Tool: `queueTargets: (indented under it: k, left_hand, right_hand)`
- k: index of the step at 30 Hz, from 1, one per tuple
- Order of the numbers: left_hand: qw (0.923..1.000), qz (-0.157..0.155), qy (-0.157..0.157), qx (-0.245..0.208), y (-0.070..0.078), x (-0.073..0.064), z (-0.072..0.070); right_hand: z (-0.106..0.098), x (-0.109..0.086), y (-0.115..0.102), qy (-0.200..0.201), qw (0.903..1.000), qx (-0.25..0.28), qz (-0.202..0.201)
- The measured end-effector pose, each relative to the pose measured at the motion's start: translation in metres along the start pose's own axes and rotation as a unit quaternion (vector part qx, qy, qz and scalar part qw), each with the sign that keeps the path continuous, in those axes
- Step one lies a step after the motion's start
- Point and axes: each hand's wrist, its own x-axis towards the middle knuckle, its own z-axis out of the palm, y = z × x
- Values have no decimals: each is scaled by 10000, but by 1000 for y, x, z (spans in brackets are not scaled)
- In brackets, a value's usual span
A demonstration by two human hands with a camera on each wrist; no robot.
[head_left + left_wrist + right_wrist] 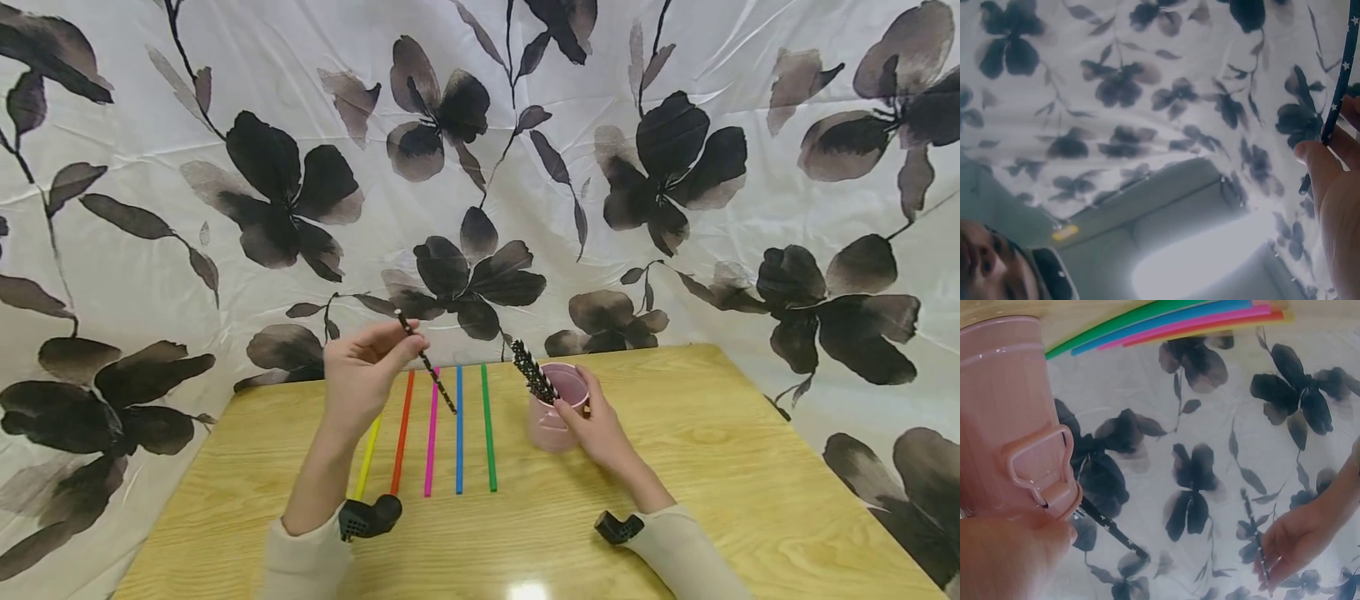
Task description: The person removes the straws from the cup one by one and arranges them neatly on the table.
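Note:
My left hand [362, 379] pinches a black straw with white stars [1342, 69] between thumb and fingers. The straw [427, 361] is held tilted in the air above the far part of the table. My right hand [606, 435] grips a pink bucket [550, 435], its thumb at the rim. Side handles [1040, 456] of the bucket show in the right wrist view. A bunch of black-and-white patterned straws [531, 369] leans out of the bucket's left side. Between the hands, a row of coloured straws lies on the table, including a blue straw [460, 442] and a green straw [489, 433].
The row also has a yellow straw [367, 462], a red straw [402, 437] and a pink straw [431, 450], spaced apart. Everything stands on a light wooden table [480, 542]. A floral cloth [555, 225] hangs behind its far edge.

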Motion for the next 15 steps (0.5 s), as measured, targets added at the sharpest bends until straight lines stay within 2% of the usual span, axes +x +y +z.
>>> queueTargets:
  k: [3, 7, 11, 15]
  left_hand:
    - [9995, -214, -34, 222, 8, 10, -22]
    - [9938, -906, -297, 565, 11, 21, -51]
    - [9807, -1579, -576, 1001, 8, 30, -79]
    - [9623, -2191, -966, 1290, 1, 36, -99]
  right_hand:
    - [0, 1, 0, -28, 10000, 54, -40]
    - [1, 0, 1, -42, 10000, -15, -3]
    - [0, -1, 1, -64, 10000, -57, -40]
    - [-1, 1, 4, -46, 9999, -2, -95]
